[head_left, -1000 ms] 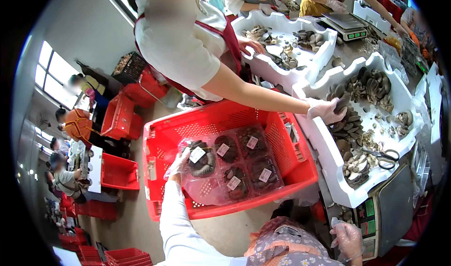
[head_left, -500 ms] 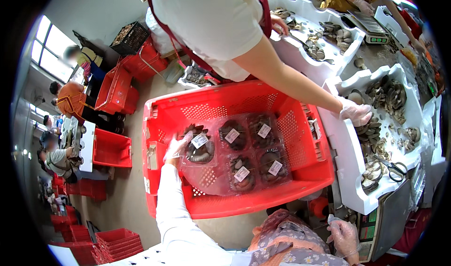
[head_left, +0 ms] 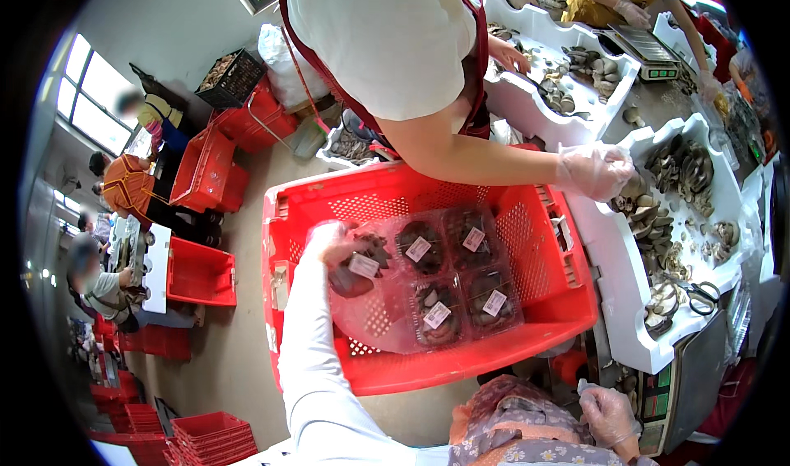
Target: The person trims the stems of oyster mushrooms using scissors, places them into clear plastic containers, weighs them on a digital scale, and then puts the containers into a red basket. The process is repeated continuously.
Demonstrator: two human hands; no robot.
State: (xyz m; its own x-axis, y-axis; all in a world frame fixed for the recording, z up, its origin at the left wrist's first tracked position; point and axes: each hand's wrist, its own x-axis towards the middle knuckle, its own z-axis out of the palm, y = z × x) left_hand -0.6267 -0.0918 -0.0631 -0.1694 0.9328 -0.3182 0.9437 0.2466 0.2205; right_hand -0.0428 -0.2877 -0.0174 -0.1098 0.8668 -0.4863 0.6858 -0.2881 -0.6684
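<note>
My left hand [head_left: 328, 243], in a clear glove, reaches into a red crate [head_left: 469, 378]. Its fingers grip the edge of a clear pack of dark mushrooms [head_left: 352, 280] with a white label, slightly blurred. Several similar mushroom packs [head_left: 437, 314] sit to its right on clear plastic film [head_left: 350, 318]. Low at the right, my gloved right hand [head_left: 611, 418] is closed beside my flowered apron [head_left: 514, 421]. A small translucent bit shows at its fingertips; I cannot tell whether it is glove or something held.
A co-worker's arm [head_left: 494, 163] crosses the crate's far right, its gloved hand [head_left: 594, 171] beside a white foam box [head_left: 629, 322] of mushrooms. Scissors [head_left: 702, 298] lie in that box. A scale [head_left: 687, 384] stands near my right hand. Red crates [head_left: 202, 273] stand at left.
My left hand has shifted up along the pack's edge, with the pack slightly turned. The co-worker's gloved hand has drawn back left from the foam box. My right hand stays closed.
</note>
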